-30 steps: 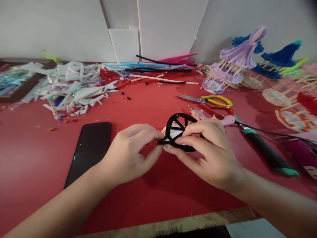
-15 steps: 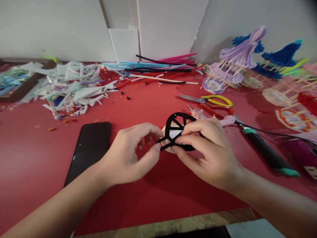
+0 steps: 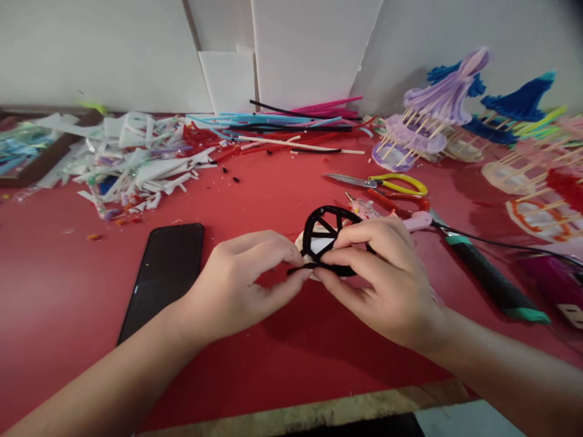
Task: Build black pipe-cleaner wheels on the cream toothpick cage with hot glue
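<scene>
Between both hands is a round black pipe-cleaner wheel (image 3: 310, 232) with spokes, a pale disc partly showing behind it. My right hand (image 3: 387, 273) grips the wheel at its right and lower side, thumb below and fingers over the spokes. Pinched between the thumb and forefinger of my left hand (image 3: 250, 279) is a loose black pipe-cleaner end (image 3: 298, 269) at the wheel's lower left. Just beyond my right fingers a pink hot glue gun (image 3: 416, 222) lies on its side, its nozzle pointing left. My fingers hide the wheel's right part.
A black phone (image 3: 164, 273) lies left of my hands. Yellow-handled scissors (image 3: 401, 184) and black-and-green pliers (image 3: 492, 279) lie right. White scraps (image 3: 146, 158) and pipe cleaners (image 3: 282, 124) cover the back. Stick-built carousel models, including a purple one (image 3: 437, 103), stand at the right.
My left hand has moved slightly right, and its thumb and forefinger have closed on the black end. The two separate ends now look pressed together. My right hand stays put.
</scene>
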`<state>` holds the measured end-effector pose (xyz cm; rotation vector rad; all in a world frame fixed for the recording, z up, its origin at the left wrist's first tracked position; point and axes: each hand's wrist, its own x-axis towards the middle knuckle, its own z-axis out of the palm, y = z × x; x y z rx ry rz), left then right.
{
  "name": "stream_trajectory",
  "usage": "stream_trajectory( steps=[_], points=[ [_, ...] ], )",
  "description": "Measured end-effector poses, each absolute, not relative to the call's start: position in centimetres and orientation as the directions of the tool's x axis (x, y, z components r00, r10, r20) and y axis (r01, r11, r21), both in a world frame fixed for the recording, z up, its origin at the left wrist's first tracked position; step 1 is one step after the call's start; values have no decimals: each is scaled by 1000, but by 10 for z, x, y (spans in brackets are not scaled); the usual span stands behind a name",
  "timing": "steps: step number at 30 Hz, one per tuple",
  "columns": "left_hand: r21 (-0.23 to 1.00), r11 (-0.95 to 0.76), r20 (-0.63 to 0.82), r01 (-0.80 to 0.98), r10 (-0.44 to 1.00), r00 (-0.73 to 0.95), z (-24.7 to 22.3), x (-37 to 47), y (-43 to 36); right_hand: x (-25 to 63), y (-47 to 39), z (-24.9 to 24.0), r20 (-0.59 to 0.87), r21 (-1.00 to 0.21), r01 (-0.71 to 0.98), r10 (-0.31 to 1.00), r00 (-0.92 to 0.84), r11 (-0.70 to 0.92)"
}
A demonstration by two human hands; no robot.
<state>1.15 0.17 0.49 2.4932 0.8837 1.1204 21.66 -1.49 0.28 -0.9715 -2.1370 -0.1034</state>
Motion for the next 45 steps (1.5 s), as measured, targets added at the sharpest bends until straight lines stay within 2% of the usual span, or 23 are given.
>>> stream_trajectory(
  steps=[3,7,13,20,23,26,29,39,45],
  points=[
    [359,-824,616,438,562,552,5,9,2,217,-15,2,674,-236,663,611,-415,711],
    [279,-847,645,453,515,565,3,6,1,220,-14,0,672,-252,644,609,-421,723],
    [256,-869,636,423,481,603,1,4,4,229,-11,-1,675,-258,607,590,-444,752],
    [256,-866,633,430,487,602,1,5,5,235,-10,8,661,-445,519,658,-359,730],
    [271,-864,630,424,492,600,1,5,4,235,-8,10,667,-411,485,617,-417,772],
    [269,-870,632,412,483,607,1,4,4,234,-6,8,648,-324,521,587,-485,789],
    [255,-875,635,412,473,611,2,4,4,233,-4,3,605,-286,554,595,-529,782],
    [115,-888,657,444,404,637,5,5,3,230,-3,-4,610,-294,534,586,-534,793],
    [115,-872,644,476,430,632,3,6,3,223,-7,-2,607,-333,551,621,-495,765]
  ],
)
